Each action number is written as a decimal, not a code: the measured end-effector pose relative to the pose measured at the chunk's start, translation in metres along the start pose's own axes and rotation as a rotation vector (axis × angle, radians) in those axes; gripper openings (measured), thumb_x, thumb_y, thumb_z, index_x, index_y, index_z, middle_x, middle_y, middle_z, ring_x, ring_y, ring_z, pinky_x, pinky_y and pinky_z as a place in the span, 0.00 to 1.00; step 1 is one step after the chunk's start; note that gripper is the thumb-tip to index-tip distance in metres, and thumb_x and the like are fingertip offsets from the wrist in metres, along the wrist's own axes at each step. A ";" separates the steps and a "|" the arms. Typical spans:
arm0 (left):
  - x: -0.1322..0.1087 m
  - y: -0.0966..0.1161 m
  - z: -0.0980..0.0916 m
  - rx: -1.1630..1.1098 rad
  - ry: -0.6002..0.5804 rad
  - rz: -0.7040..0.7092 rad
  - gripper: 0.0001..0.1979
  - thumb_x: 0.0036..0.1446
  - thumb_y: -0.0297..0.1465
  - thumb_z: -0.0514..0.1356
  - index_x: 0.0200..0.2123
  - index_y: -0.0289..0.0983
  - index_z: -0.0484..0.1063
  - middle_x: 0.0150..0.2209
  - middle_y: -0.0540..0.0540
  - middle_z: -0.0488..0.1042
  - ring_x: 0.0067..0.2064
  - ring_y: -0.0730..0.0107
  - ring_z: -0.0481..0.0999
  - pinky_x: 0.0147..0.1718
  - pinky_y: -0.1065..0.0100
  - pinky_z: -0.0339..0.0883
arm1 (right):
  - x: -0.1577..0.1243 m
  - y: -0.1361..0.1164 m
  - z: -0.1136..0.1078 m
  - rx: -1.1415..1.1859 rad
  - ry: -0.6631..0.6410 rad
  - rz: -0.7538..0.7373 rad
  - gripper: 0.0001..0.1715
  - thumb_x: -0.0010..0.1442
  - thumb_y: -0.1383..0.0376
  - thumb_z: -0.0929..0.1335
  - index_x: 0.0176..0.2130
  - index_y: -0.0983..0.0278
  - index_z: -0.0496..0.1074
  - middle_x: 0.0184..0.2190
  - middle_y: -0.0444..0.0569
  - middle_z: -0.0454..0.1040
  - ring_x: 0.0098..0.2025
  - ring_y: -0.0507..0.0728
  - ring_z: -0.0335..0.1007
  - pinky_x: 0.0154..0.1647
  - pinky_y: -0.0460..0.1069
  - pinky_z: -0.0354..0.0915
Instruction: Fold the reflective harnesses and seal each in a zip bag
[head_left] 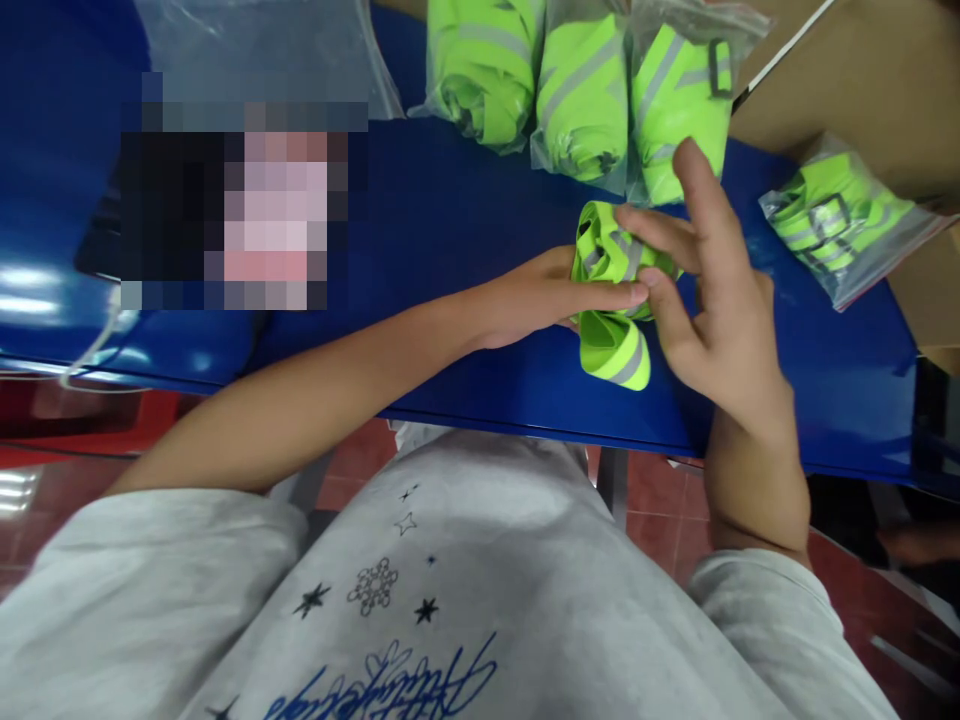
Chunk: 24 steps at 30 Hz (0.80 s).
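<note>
A loosely coiled neon-green reflective strap (606, 228) with grey stripes is in both hands, just above the blue table. My left hand (544, 295) comes in from the left and is closed around the coil, its thumb lying across the front. From the right, my right hand (724, 330) pinches the coil's right side between thumb and a finger, while another finger points up and away. Below the hands a loop of the strap (622, 360) hangs out of the coil. The left fingers behind the coil are mostly hidden.
Clear bags with rolled green straps (487, 60) (581, 95) (679, 110) stand along the back of the blue table (450, 210). Another bagged strap (832, 215) with a buckle lies at the right, by cardboard boxes (870, 70). Clear plastic (262, 50) and a blurred-out dark object (172, 210) lie left.
</note>
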<state>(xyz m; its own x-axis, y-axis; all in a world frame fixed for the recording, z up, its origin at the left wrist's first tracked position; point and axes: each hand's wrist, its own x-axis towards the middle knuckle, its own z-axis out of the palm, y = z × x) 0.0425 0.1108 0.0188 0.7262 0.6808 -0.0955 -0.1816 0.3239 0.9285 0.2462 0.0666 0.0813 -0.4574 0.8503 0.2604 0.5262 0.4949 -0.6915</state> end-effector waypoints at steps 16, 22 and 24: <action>0.003 -0.005 -0.005 -0.024 0.114 0.103 0.29 0.50 0.30 0.74 0.55 0.40 0.71 0.51 0.44 0.80 0.58 0.55 0.80 0.55 0.58 0.76 | 0.001 0.020 -0.002 -0.114 0.193 -0.017 0.27 0.66 0.53 0.76 0.61 0.56 0.78 0.51 0.47 0.83 0.49 0.61 0.79 0.54 0.56 0.75; 0.002 0.008 0.003 -0.257 0.040 0.204 0.29 0.49 0.31 0.72 0.54 0.41 0.68 0.54 0.45 0.79 0.68 0.51 0.74 0.65 0.55 0.71 | 0.002 0.018 0.021 -0.496 0.219 -0.152 0.28 0.77 0.54 0.64 0.71 0.54 0.66 0.66 0.51 0.75 0.68 0.65 0.73 0.71 0.59 0.69; 0.001 0.009 0.005 -0.302 0.050 0.231 0.33 0.52 0.35 0.73 0.58 0.43 0.63 0.62 0.46 0.76 0.72 0.52 0.70 0.68 0.57 0.70 | 0.004 0.020 0.032 -0.624 0.218 -0.155 0.27 0.78 0.56 0.62 0.72 0.55 0.64 0.67 0.53 0.74 0.70 0.65 0.70 0.73 0.61 0.66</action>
<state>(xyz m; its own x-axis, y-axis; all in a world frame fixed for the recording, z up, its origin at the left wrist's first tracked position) 0.0455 0.1109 0.0286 0.6112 0.7875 0.0793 -0.5293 0.3322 0.7807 0.2318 0.0741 0.0469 -0.4406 0.7455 0.5001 0.8113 0.5692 -0.1337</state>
